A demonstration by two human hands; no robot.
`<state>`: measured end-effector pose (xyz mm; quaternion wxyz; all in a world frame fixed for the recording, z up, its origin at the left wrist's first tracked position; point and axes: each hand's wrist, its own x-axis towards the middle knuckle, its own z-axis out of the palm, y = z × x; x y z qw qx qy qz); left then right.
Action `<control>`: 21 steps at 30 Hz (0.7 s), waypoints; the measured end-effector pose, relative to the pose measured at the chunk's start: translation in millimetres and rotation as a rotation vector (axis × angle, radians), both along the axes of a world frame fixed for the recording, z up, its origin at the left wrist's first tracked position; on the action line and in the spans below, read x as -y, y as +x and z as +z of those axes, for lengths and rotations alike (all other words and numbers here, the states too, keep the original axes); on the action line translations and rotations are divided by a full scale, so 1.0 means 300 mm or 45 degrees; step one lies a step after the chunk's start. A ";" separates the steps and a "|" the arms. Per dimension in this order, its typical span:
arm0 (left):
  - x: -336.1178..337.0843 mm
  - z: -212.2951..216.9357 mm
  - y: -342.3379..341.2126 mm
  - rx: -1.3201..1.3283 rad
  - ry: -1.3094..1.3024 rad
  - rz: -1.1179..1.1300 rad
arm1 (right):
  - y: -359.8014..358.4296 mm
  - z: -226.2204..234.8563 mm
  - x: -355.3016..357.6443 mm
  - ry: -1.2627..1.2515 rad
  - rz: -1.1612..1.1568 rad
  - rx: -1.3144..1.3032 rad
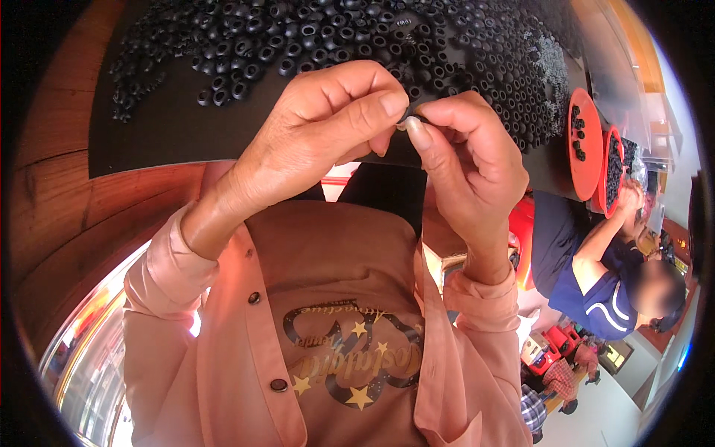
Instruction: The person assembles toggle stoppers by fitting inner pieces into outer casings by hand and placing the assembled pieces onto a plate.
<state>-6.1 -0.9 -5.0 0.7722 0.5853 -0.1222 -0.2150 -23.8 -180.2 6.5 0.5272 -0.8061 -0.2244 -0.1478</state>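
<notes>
My left hand (328, 123) and my right hand (473, 153) meet in front of my chest, over the near edge of a black work surface (160, 145). Both are closed, thumb against forefinger, with the fingertips almost touching. A sliver of something small and dark (417, 117) shows at the right fingertips; its kind is too hidden to name. What the left fingers pinch, if anything, is covered by the thumb. Just beyond my hands spread a great many small black rounded pieces with holes (313, 48), loose on the surface.
On the right stand an orange-red oval dish (591, 123) with several black pieces and a second red dish (602, 190) heaped with small dark pieces. A co-worker in a dark blue shirt (596, 298) sits beyond them. Wooden boards (56, 149) lie at the left. More people sit farther back.
</notes>
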 end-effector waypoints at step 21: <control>0.007 -0.005 0.009 0.046 -0.026 0.017 | 0.015 0.012 -0.008 0.079 0.011 -0.074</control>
